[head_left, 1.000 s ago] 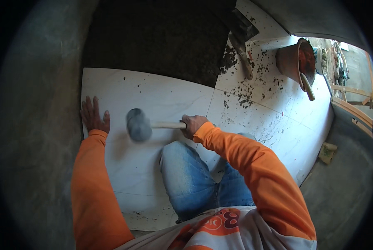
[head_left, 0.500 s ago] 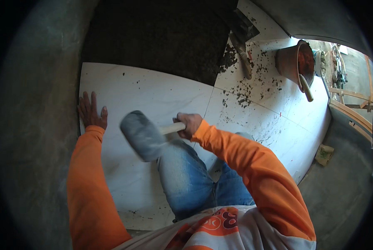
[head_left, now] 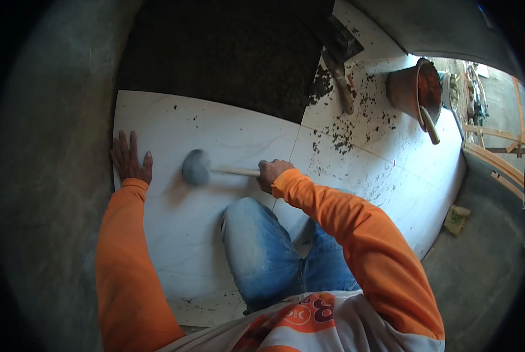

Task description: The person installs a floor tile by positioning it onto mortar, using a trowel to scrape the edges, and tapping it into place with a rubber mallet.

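Observation:
My right hand [head_left: 273, 175] is closed round the pale handle of a rubber mallet [head_left: 233, 171]. Its dark grey head is down over the white floor tile [head_left: 233, 135], slightly blurred; whether it touches the surface I cannot tell. Flat on the same tile, by its left edge against the wall, lies my left hand [head_left: 132, 157], fingers stretched out and holding nothing. Faint grey veins and a few dark crumbs mark the tile. Beyond its far edge spreads a dark mortar bed [head_left: 215, 53].
A bucket [head_left: 404, 91] with a handle sticking out stands at the far right. Left of it, a trowel [head_left: 340, 79] lies among mortar crumbs on neighbouring tiles [head_left: 356, 170]. A concrete wall [head_left: 57, 176] runs along the left. A yellowish sponge-like block [head_left: 456, 218] sits at the right.
The mallet head has swung down and away from me, from above my knee to the tile. My left hand has stayed in place.

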Available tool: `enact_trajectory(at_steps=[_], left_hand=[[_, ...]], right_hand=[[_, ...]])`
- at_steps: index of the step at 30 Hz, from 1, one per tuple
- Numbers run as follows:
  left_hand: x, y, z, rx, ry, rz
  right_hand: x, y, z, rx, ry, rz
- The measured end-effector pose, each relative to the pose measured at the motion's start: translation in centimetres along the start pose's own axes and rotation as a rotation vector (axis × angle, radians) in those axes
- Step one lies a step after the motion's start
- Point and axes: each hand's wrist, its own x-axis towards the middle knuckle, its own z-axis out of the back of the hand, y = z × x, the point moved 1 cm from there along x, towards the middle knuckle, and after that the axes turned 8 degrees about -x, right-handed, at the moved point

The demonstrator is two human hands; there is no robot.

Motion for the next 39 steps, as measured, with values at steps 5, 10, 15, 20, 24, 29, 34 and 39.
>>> enact_trajectory(at_steps=[5,10,15,20,24,29,34,39], left_hand=[[0.3,-0.4,0.0,-0.004,0.021,0.006],[0.1,0.0,0.0,0.012,-0.005,-0.008],[0.0,0.5,0.0,0.025,-0.008,-0.017],[0.1,0.1,-0.1,0.001,-0.024,-0.021],[0.1,0.1,0.2,-0.016,-0.017,-0.024],[-0.1,0.3,0.3,-0.003,0.011,-0.003],[-0.4,0.7,0.0,0.007,0.000,-0.021],[-0.5,0.5,-0.2,0.000,0.002,-0.021]], right_hand=[[0.0,-1.5,-1.0,-0.078,0.005,-0.022],[-0.8,-0.6,-0.7,0.022,-0.120,0.117],[-0.6,-1.2,-0.2,-0.170,0.088,-0.102],[-0.8,-1.6,-0.5,-0.115,0.031,-0.006],[-1.0,-1.1,-0.5,-0.117,0.043,-0.033],[-1.8,-0.5,-0.3,-0.029,-0.033,0.114],[-1.6,-1.1,-1.4,-0.124,0.028,-0.060],[-1.1,-2.5,-1.7,-0.238,0.083,-0.185]])
